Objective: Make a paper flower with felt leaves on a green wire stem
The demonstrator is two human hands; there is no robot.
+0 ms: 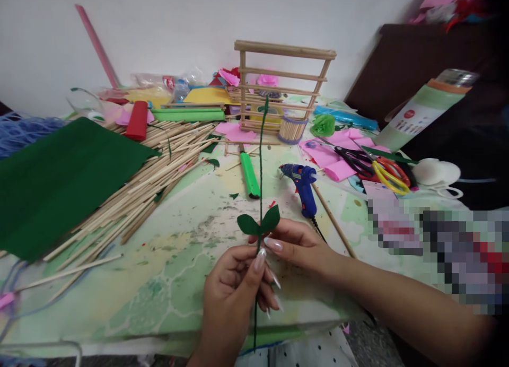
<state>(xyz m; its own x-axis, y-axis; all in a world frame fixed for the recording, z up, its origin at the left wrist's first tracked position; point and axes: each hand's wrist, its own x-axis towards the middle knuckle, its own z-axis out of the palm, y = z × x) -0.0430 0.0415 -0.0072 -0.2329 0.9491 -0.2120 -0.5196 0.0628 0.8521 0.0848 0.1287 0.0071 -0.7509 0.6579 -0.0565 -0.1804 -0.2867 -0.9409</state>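
Observation:
A long green stem [261, 165], thin and upright, stands in front of me with two dark green leaves [272, 220] spread in a V partway down it. My left hand [236, 287] is closed on the stem just below the leaves, thumb against fingers. Right behind the leaves, my right hand [298, 245] pinches at the point where leaf and stem meet; its fingers partly hide behind the leaf. Beyond my hands lie a blue glue gun [301, 186] and a green utility knife [249, 173].
Wooden sticks [159, 171] and a dark green sheet [75, 181] cover the left side. A stick rack [284, 51] stands at the back. To the right are scissors [387, 176], pink paper [342, 168], a white roll [435, 173] and a leaning bottle [425, 112].

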